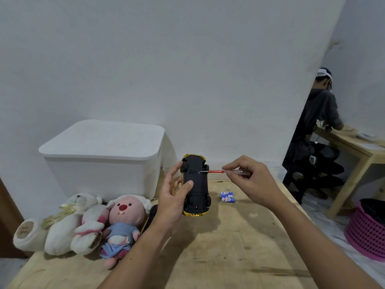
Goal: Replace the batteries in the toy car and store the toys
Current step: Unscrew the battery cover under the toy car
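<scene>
My left hand (174,203) grips a gold toy car (198,180) held above the table with its black underside facing me. My right hand (248,176) pinches a screwdriver (216,171) with a red shaft and clear handle; its tip touches a screw on the car's underside. Two blue-and-white batteries (227,197) lie on the wooden table (239,247) just right of the car. A pink plush in a blue outfit (123,222) and a white plush bear (68,222) lie at the left.
A white lidded storage box (104,155) stands at the back left against the wall. A black object (151,215) lies partly hidden behind my left wrist. At the right, a seated person (318,122) works at another wooden table, and a purple basket (368,228) sits on the floor.
</scene>
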